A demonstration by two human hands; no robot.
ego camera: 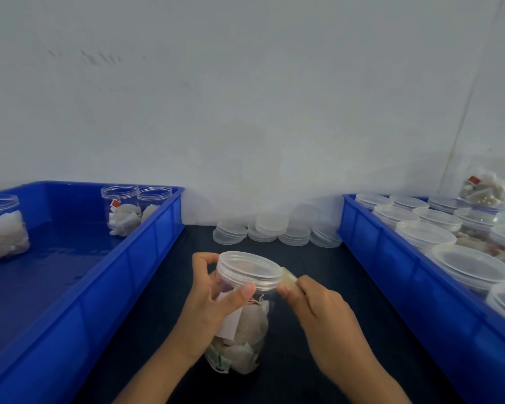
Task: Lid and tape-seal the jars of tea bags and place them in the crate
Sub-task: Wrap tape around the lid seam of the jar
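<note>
A clear, round plastic jar of tea bags (239, 330) stands on the dark table (318, 287), its clear screw lid (250, 271) already on. The left hand (213, 301) curls round the jar's neck, thumb across the front just under the lid and fingers behind the lid's rim. The right hand (312, 301) pinches a strip of yellowish clear tape (289, 279) whose free end touches the lid's side, on the jar's right. So this jar looks lidded, with the tape seal only begun; the band around the lid is not yet laid, as far as can be seen.

Left of the jar, the open blue plastic crate (146, 252) holds three clear jars of tea bags (120, 211) with no lids on, two together at its far corner and one at its far-left edge. These appear to be waiting for lids. Right of the jar, a second blue plastic crate (376, 246) is packed with lidded jars (426, 231), and one more lidded jar sits on top of them at the far end. That suggests most of the batch is finished, though whether each is taped cannot be told.

Beyond the jar, against the white wall (245, 112), lie short stacks of spare clear lids (271, 228) on the table.

What looks left: finish this seal, set the jar in the right-hand crate, then lid and tape the remaining three.
</note>
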